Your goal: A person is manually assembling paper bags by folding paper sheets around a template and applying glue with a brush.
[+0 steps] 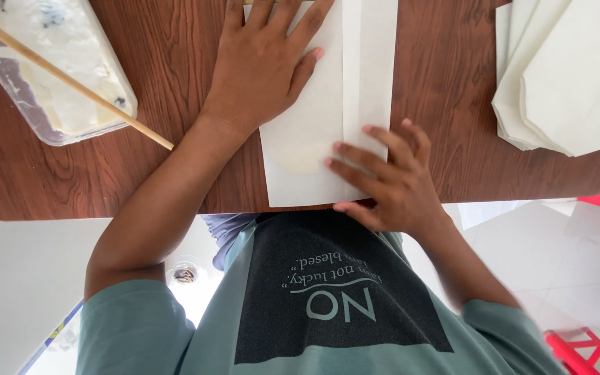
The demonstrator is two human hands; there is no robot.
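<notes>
a long white sheet of thin paper, folded along its length (317,132), is seen lying flat on the dark brown wood-grain table (175,62), its near short edge at the table's edge close to the body. the left hand (262,66) is laid open, palm down, on the far left part of the sheet, fingers spread and nothing gripped. the right hand (390,177) is also open, its fingertips (333,147) pressed on the near end beside the folded flap; nothing is closed around.

the sheet's long axis runs straight away from the body, from under the right hand past the left hand and out of the top of the view. the fold line runs the same way, between the two hands.

the paper is judged light, limp and easily creased or torn; it would likely slide on the smooth table unless pinned. hold is best taken flat with the pads, or by pinching a free long edge just right of the left hand's fingers.

well left of the left hand a clear plastic tray holding white paste (57,62) is seen with a thin wooden stick (71,80) across it. well right of the right hand lies a stack of cream folded paper pieces (564,76).
</notes>
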